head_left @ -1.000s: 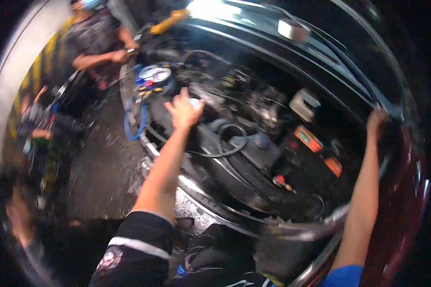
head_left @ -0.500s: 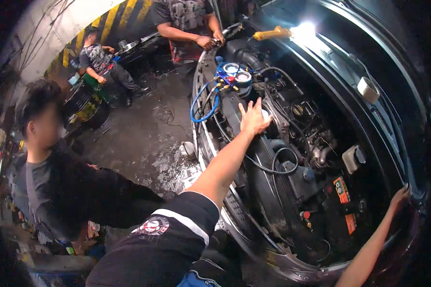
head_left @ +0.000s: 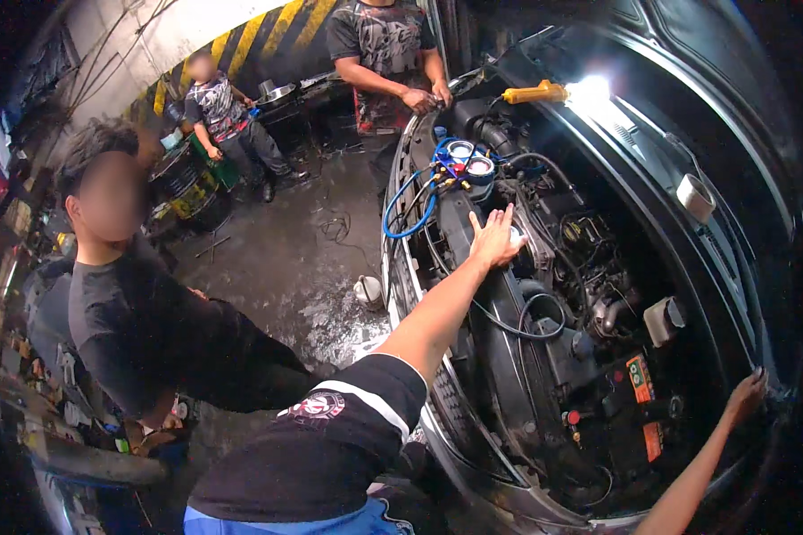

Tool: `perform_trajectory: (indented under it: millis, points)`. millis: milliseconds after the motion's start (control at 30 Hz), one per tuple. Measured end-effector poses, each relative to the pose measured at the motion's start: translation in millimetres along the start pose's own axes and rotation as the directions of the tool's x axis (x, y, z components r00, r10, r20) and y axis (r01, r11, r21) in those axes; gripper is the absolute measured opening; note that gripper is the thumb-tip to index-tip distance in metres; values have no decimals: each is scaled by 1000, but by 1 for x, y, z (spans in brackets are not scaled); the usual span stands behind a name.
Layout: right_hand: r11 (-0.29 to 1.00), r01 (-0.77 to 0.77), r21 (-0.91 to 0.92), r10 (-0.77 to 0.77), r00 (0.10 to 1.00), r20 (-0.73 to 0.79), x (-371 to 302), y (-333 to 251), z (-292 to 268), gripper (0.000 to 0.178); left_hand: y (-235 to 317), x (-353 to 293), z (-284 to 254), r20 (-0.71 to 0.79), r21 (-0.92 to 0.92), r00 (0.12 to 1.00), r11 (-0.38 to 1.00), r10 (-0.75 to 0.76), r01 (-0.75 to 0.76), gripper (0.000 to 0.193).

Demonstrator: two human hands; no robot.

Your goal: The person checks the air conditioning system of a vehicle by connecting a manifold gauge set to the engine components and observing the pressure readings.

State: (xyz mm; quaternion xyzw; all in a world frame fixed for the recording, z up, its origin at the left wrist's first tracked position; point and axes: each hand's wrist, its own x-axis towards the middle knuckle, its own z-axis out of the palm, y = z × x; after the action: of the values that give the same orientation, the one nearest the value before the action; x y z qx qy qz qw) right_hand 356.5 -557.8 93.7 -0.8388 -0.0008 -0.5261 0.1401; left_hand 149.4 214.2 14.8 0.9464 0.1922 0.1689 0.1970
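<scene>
Over the front of an open engine bay, my left hand (head_left: pixel 494 241) reaches out with its fingers stretched apart. Part of a pale round thing (head_left: pixel 517 234) shows beside its fingers; the hand hides the rest, and I cannot make out its kind. Just beyond lies a gauge manifold (head_left: pixel 463 164) with two round dials and a blue hose (head_left: pixel 405 234). A thin black hose (head_left: pixel 535 335) loops near my left forearm. At the far right, my right hand (head_left: pixel 746 398) has its fingers curled against the dark edge of the car body (head_left: pixel 767 367).
A lit work lamp with a yellow handle (head_left: pixel 535 92) is at the back. A battery (head_left: pixel 641 401) sits at the near right of the bay. One person (head_left: pixel 107 303) stands at my left, another (head_left: pixel 385 58) at the car's far side. A third person (head_left: pixel 232 134) sits behind.
The whole view has shifted, so the scene sits farther right and lower. My left hand stays over the engine bay, its fingers a little closer together. My right hand remains at the car's edge.
</scene>
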Motion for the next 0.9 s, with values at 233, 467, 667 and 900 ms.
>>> perform_trajectory:
  millis: [233, 467, 667, 900]
  points:
    - [845, 399, -355, -418, 908, 27, 4, -4, -7, 32, 1, 39, -111, 381, -269, 902, 958, 203, -102, 70]
    - [958, 73, -279, -30, 987, 156, 8, -40, -35, 36, -16, 73, -252, 407, 5, 850, 930, 335, -369, 46]
    - [1000, -8, 29, 8, 1000, 13, 6, -96, -56, 46, 2, 55, -271, 320, 107, 891, 922, 323, -373, 42]
    - [990, -21, -137, 21, 1000, -5, -1, -95, -63, 42, 70, 78, -209, 216, -94, 745, 773, 631, -628, 38]
